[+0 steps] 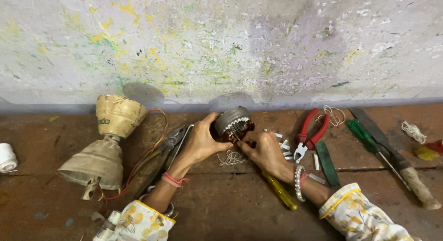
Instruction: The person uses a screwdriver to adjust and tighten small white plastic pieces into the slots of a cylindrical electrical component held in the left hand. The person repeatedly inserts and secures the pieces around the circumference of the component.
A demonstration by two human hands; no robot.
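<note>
Stator, round grey-metal core with copper windings (233,123), sits on the reddish floor by the wall, my left hand (202,140) clasped around its left side, my right hand (266,151) pinched at its lower right winding, red-handled pliers (310,132) lying further right, cream fan housing (107,146) well left.

Rough whitewashed wall (277,42) across the far side, flecked with yellow and green paint splashes, greyish band along its base, worn reddish-brown floor (221,208) below, scuffed and stained, a crack running left to right, dim even light
</note>
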